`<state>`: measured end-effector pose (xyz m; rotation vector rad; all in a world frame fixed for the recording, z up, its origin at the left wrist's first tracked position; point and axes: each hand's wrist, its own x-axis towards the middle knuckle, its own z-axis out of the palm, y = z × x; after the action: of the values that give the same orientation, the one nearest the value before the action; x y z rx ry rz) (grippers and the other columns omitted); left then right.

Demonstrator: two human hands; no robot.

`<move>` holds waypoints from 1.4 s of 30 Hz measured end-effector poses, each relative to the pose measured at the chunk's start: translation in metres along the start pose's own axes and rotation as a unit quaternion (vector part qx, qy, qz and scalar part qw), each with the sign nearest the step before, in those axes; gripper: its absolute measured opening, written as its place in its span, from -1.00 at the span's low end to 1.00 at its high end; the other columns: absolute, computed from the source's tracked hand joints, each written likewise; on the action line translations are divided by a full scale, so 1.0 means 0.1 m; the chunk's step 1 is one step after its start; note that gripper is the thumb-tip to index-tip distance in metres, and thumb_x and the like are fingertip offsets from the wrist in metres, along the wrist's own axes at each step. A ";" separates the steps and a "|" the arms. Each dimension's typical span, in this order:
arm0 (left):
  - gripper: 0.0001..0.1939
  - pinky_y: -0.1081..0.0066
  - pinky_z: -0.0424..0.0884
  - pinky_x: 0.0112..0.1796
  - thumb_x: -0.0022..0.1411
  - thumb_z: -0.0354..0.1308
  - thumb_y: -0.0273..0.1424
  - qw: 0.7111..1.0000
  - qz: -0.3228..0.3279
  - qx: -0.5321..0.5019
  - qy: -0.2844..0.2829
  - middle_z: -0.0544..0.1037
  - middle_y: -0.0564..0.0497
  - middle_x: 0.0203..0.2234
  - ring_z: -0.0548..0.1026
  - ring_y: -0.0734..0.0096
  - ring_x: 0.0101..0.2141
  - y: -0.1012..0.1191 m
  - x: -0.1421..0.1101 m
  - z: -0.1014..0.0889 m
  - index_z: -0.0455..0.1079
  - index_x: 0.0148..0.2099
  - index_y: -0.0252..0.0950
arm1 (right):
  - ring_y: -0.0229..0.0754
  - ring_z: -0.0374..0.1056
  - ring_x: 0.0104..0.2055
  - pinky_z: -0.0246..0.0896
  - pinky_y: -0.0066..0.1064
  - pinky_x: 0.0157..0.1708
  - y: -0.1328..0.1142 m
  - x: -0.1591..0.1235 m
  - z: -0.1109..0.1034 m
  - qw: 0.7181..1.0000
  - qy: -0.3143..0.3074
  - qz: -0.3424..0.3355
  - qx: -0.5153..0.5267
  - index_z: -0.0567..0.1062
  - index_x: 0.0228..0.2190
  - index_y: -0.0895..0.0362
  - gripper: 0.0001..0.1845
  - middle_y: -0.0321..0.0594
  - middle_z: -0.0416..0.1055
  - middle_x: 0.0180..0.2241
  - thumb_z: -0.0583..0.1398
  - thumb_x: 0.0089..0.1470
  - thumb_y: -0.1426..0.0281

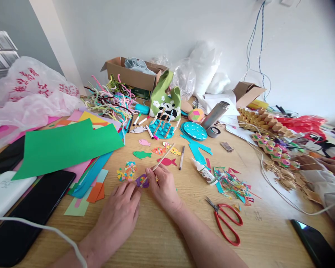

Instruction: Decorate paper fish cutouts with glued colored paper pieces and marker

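Cutout (141,181): purple, multicolour patches, pattern hard to read. Stick (164,156): tan. Scissors (217,209): red-handled. Sheet (58,149): green. Discs (194,131): blue, white flecks. Bag (163,96): green, white flowers, panda.

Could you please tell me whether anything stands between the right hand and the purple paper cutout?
Nothing visible does: the thin stick in the right hand slants down to the purple paper cutout, and the left hand is at its left side.
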<state>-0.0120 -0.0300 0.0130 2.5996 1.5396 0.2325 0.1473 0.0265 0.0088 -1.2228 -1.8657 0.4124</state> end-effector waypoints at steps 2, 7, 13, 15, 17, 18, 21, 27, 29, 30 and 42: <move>-0.64 0.03 0.39 0.06 0.28 0.01 -0.56 1.000 0.004 0.000 0.013 0.51 -0.19 -0.01 0.40 0.04 0.04 0.00 -0.01 0.01 0.45 0.07 -0.36 | -0.20 0.27 -0.48 0.16 -0.39 -0.44 -0.01 0.00 -0.02 1.000 0.019 0.010 0.015 0.29 -0.60 0.06 -0.57 -0.26 0.33 -0.60 0.05 0.34 0.33; -0.68 0.02 0.37 0.08 0.28 0.01 -0.55 0.999 0.013 0.003 0.033 0.51 -0.22 -0.01 0.40 0.02 0.04 -0.02 -0.02 0.05 0.48 0.01 -0.40 | -0.20 0.28 -0.49 0.18 -0.39 -0.46 -0.02 0.01 -0.04 0.996 0.071 0.034 0.052 0.35 -0.58 0.07 -0.57 -0.25 0.34 -0.60 0.04 0.34 0.31; -0.61 0.00 0.35 0.10 0.30 0.01 -0.54 1.000 0.010 -0.007 0.027 0.50 -0.22 0.01 0.38 0.01 0.07 -0.02 -0.01 0.06 0.41 0.13 -0.37 | -0.20 0.31 -0.47 0.22 -0.38 -0.46 0.03 0.00 0.00 0.993 0.078 0.065 0.057 0.36 -0.55 0.08 -0.56 -0.23 0.37 -0.55 0.01 0.36 0.25; -0.56 -0.02 0.35 0.09 0.30 0.01 -0.54 1.000 0.009 -0.001 0.015 0.48 -0.23 0.02 0.37 -0.01 0.09 0.00 -0.01 0.04 0.37 0.20 -0.35 | -0.18 0.32 -0.46 0.23 -0.38 -0.44 0.03 0.00 0.00 0.994 0.069 0.068 0.057 0.37 -0.53 0.08 -0.58 -0.23 0.38 -0.55 0.01 0.36 0.25; -0.54 -0.04 0.38 0.06 0.31 -0.01 -0.52 1.000 0.007 0.008 0.004 0.47 -0.25 0.02 0.37 -0.03 0.09 0.03 -0.02 0.03 0.34 0.24 -0.32 | -0.17 0.34 -0.44 0.24 -0.37 -0.42 0.03 0.00 0.00 0.994 0.065 0.066 0.058 0.38 -0.50 0.09 -0.60 -0.23 0.39 -0.53 0.01 0.35 0.25; -0.55 -0.04 0.39 0.05 0.33 -0.02 -0.50 1.000 0.006 0.012 0.000 0.47 -0.25 0.02 0.37 -0.04 0.08 0.04 -0.02 0.02 0.34 0.24 -0.30 | -0.17 0.35 -0.43 0.24 -0.37 -0.42 0.02 0.00 0.00 0.994 0.065 0.066 0.059 0.39 -0.49 0.09 -0.61 -0.23 0.39 -0.53 0.02 0.35 0.26; -0.57 -0.04 0.40 0.02 0.35 -0.01 -0.45 1.000 -0.003 0.015 -0.001 0.46 -0.25 0.02 0.37 -0.05 0.08 0.06 -0.03 0.02 0.36 0.22 -0.26 | -0.16 0.36 -0.42 0.24 -0.36 -0.40 0.01 0.00 -0.01 0.994 0.066 0.065 0.062 0.40 -0.47 0.09 -0.62 -0.21 0.41 -0.51 0.01 0.36 0.26; -0.56 -0.02 0.39 0.02 0.34 0.03 -0.43 1.000 -0.009 0.010 0.010 0.45 -0.22 0.04 0.38 -0.01 0.07 0.07 -0.03 0.04 0.33 0.24 -0.19 | -0.14 0.37 -0.38 0.26 -0.33 -0.36 0.00 0.01 -0.01 0.995 0.062 0.048 0.057 0.41 -0.45 0.09 -0.65 -0.20 0.45 -0.48 0.02 0.35 0.27; -0.57 -0.04 0.38 0.03 0.33 0.04 -0.43 1.000 -0.009 0.010 0.013 0.46 -0.24 0.03 0.38 -0.04 0.07 0.07 -0.03 0.04 0.34 0.23 -0.21 | -0.13 0.39 -0.34 0.27 -0.32 -0.33 0.00 0.01 0.00 0.997 0.052 0.035 0.051 0.41 -0.42 0.07 -0.68 -0.19 0.48 -0.45 0.02 0.35 0.29; -0.59 -0.05 0.38 0.03 0.33 0.05 -0.43 1.000 -0.008 0.011 0.015 0.46 -0.25 0.02 0.38 -0.05 0.07 0.07 -0.03 0.03 0.36 0.21 -0.22 | -0.13 0.39 -0.33 0.27 -0.31 -0.32 -0.01 0.01 0.01 0.998 0.044 0.027 0.045 0.41 -0.42 0.07 -0.70 -0.19 0.49 -0.43 0.02 0.35 0.30; -0.69 -0.03 0.37 0.06 0.30 0.08 -0.48 1.000 -0.004 -0.005 0.008 0.48 -0.21 0.01 0.38 -0.02 0.08 0.09 -0.03 0.01 0.43 0.07 -0.26 | -0.09 0.33 -0.27 0.26 -0.27 -0.23 -0.13 0.24 0.07 0.997 -0.043 -0.064 0.018 0.38 -0.44 0.06 -0.70 -0.18 0.50 -0.39 0.03 0.35 0.38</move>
<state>-0.0056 -0.0375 0.0135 2.5906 1.5493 0.2610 0.1306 0.0422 0.0246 -1.0689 -1.9886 0.4331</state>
